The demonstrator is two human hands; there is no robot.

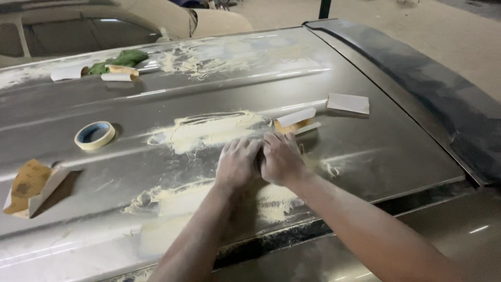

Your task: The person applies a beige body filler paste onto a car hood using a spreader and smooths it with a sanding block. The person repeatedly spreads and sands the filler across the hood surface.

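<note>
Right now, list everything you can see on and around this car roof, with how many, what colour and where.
Grey metal car roof: one, grey with pale filler patches, fills the view.
Roll of masking tape: one, cream with blue core, left on roof.
Folded sandpaper sheets: several, tan and white, left edge, far left, centre, right.
Green cloth: one, far left.
Beige car: one, behind.
Left hand: dusty, pressed on roof centre.
Right hand: beside it, touching.
</note>
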